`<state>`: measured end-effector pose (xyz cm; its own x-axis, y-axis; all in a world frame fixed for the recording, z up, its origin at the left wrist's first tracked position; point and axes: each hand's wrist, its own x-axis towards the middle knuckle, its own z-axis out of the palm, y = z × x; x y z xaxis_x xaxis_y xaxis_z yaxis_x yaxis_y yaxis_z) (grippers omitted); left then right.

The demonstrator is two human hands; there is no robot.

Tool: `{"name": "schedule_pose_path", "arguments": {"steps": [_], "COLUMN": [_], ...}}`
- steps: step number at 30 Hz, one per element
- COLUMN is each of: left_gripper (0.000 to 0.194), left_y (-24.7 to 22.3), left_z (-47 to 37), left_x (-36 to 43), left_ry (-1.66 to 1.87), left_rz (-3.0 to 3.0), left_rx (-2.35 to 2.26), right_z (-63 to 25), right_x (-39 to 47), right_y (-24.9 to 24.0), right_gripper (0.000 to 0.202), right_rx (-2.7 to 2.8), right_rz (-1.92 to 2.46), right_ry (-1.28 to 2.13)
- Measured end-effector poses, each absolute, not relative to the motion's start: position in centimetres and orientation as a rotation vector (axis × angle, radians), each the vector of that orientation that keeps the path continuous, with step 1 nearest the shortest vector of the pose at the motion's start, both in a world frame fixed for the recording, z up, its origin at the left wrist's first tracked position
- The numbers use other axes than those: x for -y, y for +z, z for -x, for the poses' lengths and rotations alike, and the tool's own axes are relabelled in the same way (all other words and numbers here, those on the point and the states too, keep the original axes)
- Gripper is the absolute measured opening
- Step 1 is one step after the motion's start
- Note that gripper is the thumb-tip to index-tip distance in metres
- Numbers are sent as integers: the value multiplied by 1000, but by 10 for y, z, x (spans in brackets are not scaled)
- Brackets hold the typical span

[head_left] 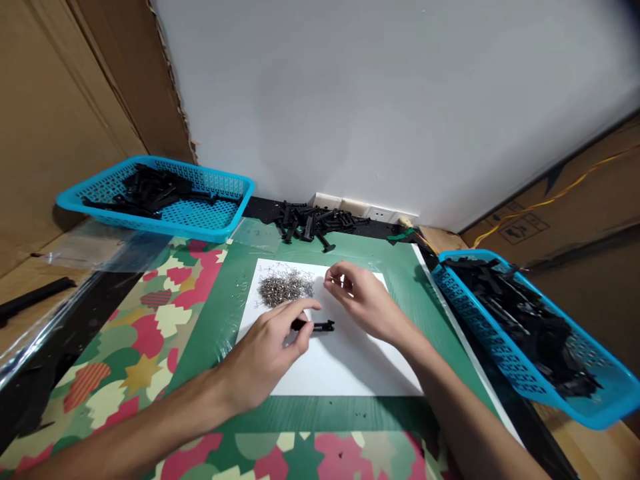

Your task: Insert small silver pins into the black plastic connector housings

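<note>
Between the thumb and fingers of my left hand [273,343] is a narrow black plastic part [323,327], its notched end sticking out to the right over a white sheet [350,373]. Up and to the right, my right hand [363,300] has thumb and fingertips pinched together; what sits in the pinch is too small to name. Just left of it, a pile of small shiny metal pieces [285,288] lies on the sheet, behind my left hand. The two hands are apart.
Loose black plastic parts [310,221] are heaped at the back by power sockets [380,213]. A blue basket [215,230] of black parts stands back left, another blue basket [500,363] at right. A long black bar [37,298] lies far left. Cardboard [65,80] flanks the wall.
</note>
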<state>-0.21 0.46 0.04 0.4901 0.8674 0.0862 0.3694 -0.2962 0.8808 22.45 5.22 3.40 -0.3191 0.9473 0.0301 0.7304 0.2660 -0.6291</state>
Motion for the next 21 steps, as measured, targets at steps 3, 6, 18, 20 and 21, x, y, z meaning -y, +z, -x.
{"name": "schedule_pose_path", "arguments": {"steps": [3, 6, 18, 20, 21], "left_gripper": [23, 17, 16, 13, 11], "left_y": [-1, -2, -4, -3, -3], "left_z": [3, 3, -1, 0, 0], "left_x": [-9, -12, -4, -3, -3], "left_ry": [834, 939, 889, 894, 897], "left_rz": [-1756, -1767, -2083, -2076, -2076], "left_rx": [-1049, -1077, -1075, -1074, -1072], "right_z": [-227, -224, -213, -213, -212], "right_x": [-42, -30, -9, -9, -9], "right_y": [43, 47, 49, 49, 48], "right_gripper": [21, 23, 16, 16, 16], "right_rx": [1948, 1820, 1965, 1961, 1959], "right_rz": [1353, 1246, 1347, 1329, 1321], "right_ry": [1122, 1286, 1000, 1042, 1054]}}
